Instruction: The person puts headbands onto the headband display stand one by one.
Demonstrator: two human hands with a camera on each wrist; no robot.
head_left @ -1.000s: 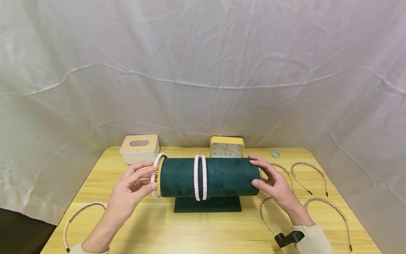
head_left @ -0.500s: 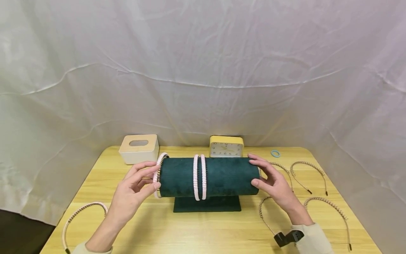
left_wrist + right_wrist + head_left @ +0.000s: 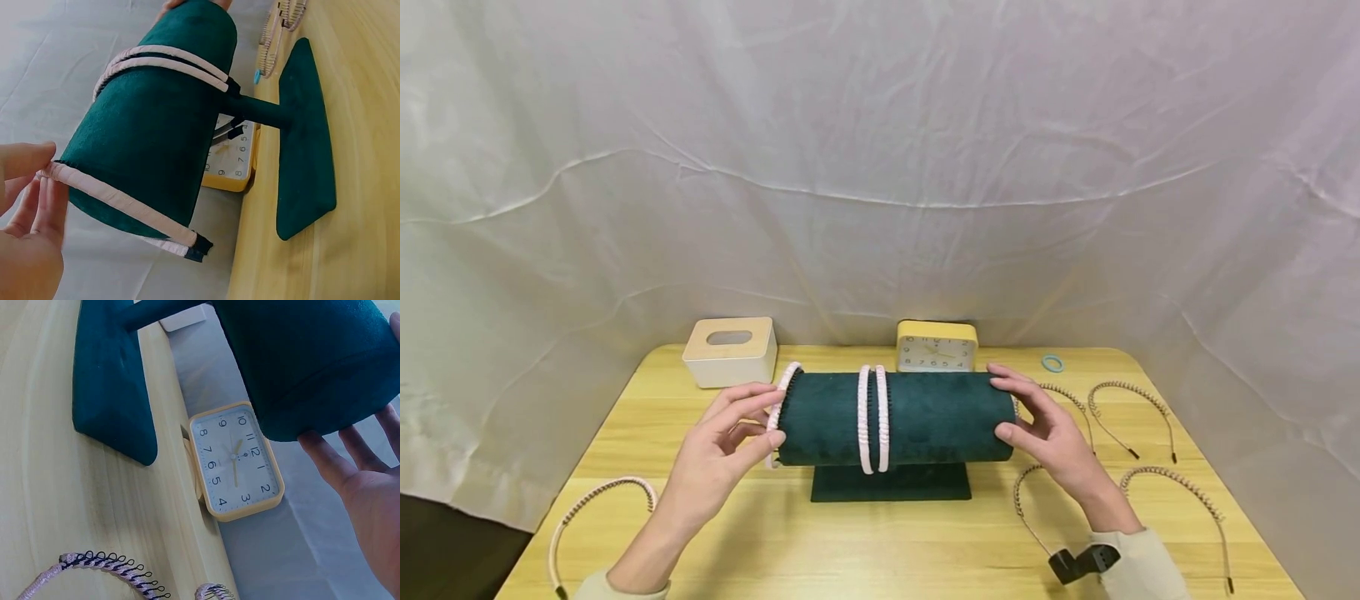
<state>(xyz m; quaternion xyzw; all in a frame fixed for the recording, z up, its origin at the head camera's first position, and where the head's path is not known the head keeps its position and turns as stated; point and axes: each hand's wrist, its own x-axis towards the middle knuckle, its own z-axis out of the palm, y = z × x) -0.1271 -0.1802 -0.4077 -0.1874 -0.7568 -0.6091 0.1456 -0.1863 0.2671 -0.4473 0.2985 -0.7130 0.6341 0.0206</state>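
A dark green velvet headband stand (image 3: 947, 417) lies crosswise in the head view, its roll raised on a flat base (image 3: 891, 483). At the roll's left end, my left hand (image 3: 707, 450) pinches a pale pink headband (image 3: 125, 201) between thumb and fingers. That headband wraps the end of the roll, its dark tips pointing toward the base in the left wrist view. Two more pink headbands (image 3: 864, 417) sit side by side at the roll's middle. My right hand (image 3: 1056, 433) holds the roll's right end, thumb in front and fingers on top; fingertips touch its edge in the right wrist view.
A pink headband (image 3: 583, 500) lies at the table's left, and several more, including one headband (image 3: 1195, 483), lie at the right. Behind the stand are a tissue box (image 3: 730, 367), a yellow clock (image 3: 936, 350) and a blue ring (image 3: 1052, 357). Pale curtains (image 3: 880, 167) surround the table.
My left hand has moved slightly right, sliding the pink headband from just off the roll's left end onto it. The right hand has stayed in place.
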